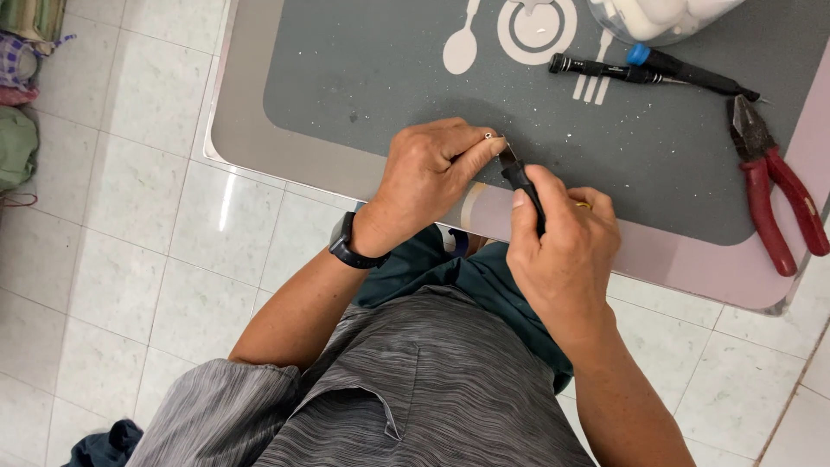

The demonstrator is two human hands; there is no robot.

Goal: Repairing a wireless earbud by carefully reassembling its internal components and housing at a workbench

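My left hand (pixel 430 177) pinches a tiny pale part (pixel 490 137) between thumb and forefinger, just above the table's near edge. My right hand (pixel 566 246) grips a small black-handled tool (pixel 520 179), whose metal tip meets the tiny part. Whether the tool is a pair of tweezers or a small cutter cannot be told. A black watch (pixel 346 243) sits on my left wrist. Both hands hover over the grey placemat (pixel 372 78).
Red-handled pliers (pixel 772 186) lie at the right on the placemat. Two black screwdrivers (pixel 605 69), one with a blue cap (pixel 638 54), lie at the back right beside a clear container (pixel 657 17) of white pieces. White tiled floor (pixel 147 225) lies to the left, with cloth bags (pixel 22 86).
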